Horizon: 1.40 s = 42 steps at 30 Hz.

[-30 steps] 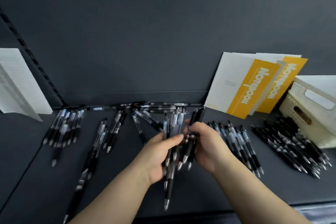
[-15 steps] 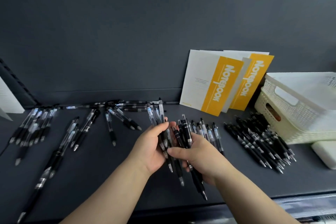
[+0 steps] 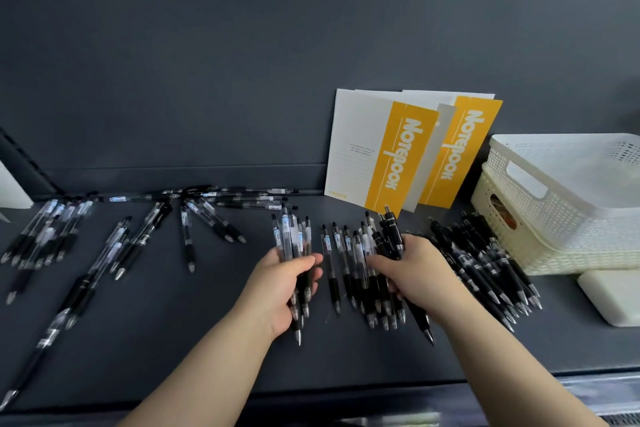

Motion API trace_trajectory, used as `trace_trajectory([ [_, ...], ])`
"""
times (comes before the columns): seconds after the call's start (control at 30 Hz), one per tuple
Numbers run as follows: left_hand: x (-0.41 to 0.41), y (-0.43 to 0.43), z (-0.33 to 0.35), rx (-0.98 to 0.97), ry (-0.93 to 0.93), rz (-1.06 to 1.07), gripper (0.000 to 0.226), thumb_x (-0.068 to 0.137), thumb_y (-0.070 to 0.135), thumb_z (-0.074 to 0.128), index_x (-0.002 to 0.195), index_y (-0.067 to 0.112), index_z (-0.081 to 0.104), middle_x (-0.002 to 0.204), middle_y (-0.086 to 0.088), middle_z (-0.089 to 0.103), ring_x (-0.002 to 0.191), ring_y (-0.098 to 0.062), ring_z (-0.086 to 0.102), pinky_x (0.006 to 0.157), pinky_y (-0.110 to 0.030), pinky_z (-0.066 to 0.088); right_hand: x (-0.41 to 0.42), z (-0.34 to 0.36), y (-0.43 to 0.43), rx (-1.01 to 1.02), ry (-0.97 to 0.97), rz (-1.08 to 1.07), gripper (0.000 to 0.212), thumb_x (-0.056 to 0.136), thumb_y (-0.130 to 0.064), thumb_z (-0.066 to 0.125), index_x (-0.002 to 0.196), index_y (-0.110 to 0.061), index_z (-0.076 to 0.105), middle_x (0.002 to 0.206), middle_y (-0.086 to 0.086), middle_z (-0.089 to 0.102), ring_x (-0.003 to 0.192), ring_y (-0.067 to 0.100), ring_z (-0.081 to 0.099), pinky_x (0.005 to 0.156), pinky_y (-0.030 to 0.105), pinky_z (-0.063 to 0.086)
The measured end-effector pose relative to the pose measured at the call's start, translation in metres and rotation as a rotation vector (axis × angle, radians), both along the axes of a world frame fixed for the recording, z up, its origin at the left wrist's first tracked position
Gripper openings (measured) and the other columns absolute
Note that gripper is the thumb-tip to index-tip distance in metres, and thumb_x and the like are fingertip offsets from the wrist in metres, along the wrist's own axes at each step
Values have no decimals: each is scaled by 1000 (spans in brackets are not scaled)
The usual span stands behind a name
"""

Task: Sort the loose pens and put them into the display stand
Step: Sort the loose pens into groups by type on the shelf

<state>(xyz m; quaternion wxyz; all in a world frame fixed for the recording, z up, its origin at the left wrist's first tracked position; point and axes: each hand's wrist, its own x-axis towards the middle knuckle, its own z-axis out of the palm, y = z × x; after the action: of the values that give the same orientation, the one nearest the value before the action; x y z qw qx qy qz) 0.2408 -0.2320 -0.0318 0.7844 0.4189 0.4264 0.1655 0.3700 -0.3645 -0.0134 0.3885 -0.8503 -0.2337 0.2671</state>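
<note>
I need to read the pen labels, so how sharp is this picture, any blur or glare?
Head view: the far-left pens are smeared, labels unreadable; the big lettering on the notebooks is legible; light is dim and even, no glare.

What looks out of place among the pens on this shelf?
The pens along the back wall lie crosswise in a loose tangle, while other groups, like the all-black pile beside the white baskets, lie roughly parallel, tips toward the camera. Nothing looks damaged.
</note>
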Motion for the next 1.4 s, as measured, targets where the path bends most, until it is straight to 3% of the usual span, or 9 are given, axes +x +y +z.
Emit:
trace_trajectory([
  [0.23,0,-2,4,118,103,-150,20,91,-2,51,106,9,59,92,-9,70,73,-20,67,64,-33,52,0,-4,16,-43,-93,41,31,83,-32,66,89,-2,57,60,6,59,43,13,51,46,23,40],
  [0.5,-12,4,10,126,36,-184,16,91,-2,53,100,8,64,91,-5,67,83,-16,64,79,-39,54,-22,2,25,140,120,78,11,87,-22,60,84,-13,58,56,4,60,45,14,55,49,26,48],
  [0.63,-17,13,10,-63,-44,-126,16,90,-5,51,97,3,63,77,-9,69,69,-19,67,68,-34,56,-33,-1,34,191,177,58,9,86,-22,61,87,-14,59,61,7,61,47,15,54,50,28,47],
  [0.77,-19,19,5,-229,-131,-107,17,90,-3,51,101,3,63,78,-10,71,67,-19,69,72,-35,58,-49,-1,43,193,222,99,11,81,-20,69,85,-15,60,60,9,64,43,11,51,44,24,44],
  [0.9,-17,19,2,-223,-115,-105,14,91,2,53,99,6,63,75,-12,69,57,-22,64,55,-33,57,-60,-5,54,113,150,138,13,81,-19,68,88,-18,58,68,3,68,44,9,52,44,22,45],
  [1.03,-17,19,4,-184,-112,-129,18,93,2,48,106,-1,60,76,-20,66,54,-31,62,51,-39,54,-61,-6,58,75,82,110,15,80,-19,67,91,-13,59,56,-1,60,40,7,52,43,21,46],
  [1.2,-15,16,8,-142,-81,-140,14,93,-3,45,93,2,59,62,-15,66,47,-27,58,44,-31,51,-63,-3,62,63,85,110,13,80,-15,64,92,-10,60,59,9,63,42,12,52,43,24,46],
  [1.33,-16,29,1,-138,-57,-57,17,93,-2,47,93,8,61,90,-13,69,81,-23,67,73,-36,54,-51,0,52,-37,9,57,15,81,-23,66,88,-13,58,54,3,61,34,6,49,41,21,41],
  [1.4,-18,32,1,-140,-58,-56,19,94,-1,45,97,7,61,93,-13,69,86,-23,67,79,-37,51,-47,2,47,-98,-56,37,16,82,-27,67,83,-17,55,56,-1,60,32,1,48,40,17,40],
])
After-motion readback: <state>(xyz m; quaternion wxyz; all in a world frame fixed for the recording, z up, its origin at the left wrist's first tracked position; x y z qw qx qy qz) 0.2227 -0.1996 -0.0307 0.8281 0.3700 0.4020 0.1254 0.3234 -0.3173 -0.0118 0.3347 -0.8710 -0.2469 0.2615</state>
